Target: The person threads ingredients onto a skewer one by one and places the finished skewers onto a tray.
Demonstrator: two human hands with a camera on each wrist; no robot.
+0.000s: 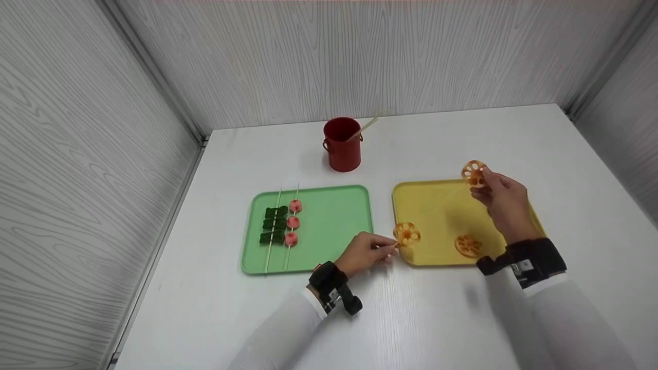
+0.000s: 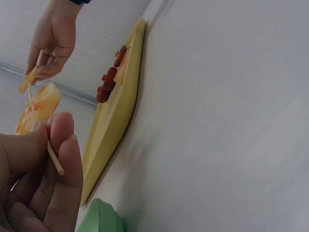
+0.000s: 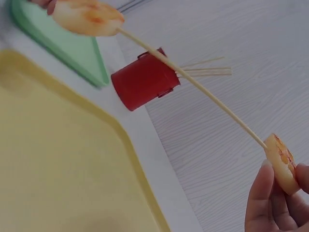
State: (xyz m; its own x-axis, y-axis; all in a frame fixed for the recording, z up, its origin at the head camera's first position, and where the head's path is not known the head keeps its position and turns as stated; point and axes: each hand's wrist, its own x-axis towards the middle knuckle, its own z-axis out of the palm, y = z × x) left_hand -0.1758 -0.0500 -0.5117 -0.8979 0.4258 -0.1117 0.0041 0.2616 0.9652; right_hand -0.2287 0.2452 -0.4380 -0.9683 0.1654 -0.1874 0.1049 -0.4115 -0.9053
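My left hand (image 1: 366, 253) pinches a thin wooden skewer (image 2: 55, 158) near one end, at the front left corner of the yellow tray. Just past its fingertips a browned lotus root slice (image 1: 406, 234) sits on the stick. Over the tray's far right part, my right hand (image 1: 501, 198) holds a second lotus root slice (image 1: 473, 173) between thumb and fingers. In the right wrist view the skewer (image 3: 207, 94) runs from the first slice to this second slice (image 3: 281, 164), its tip meeting the flat edge. A further lotus root slice (image 1: 468, 246) lies on the yellow tray (image 1: 426, 205).
Left of the yellow tray is a green tray (image 1: 334, 216) with a skewer of dark green pieces (image 1: 274, 224) and one of pink pieces (image 1: 293, 222). Behind them stands a red bucket (image 1: 343, 149) holding bare sticks. Reddish-brown pieces (image 2: 108, 79) show on the yellow tray.
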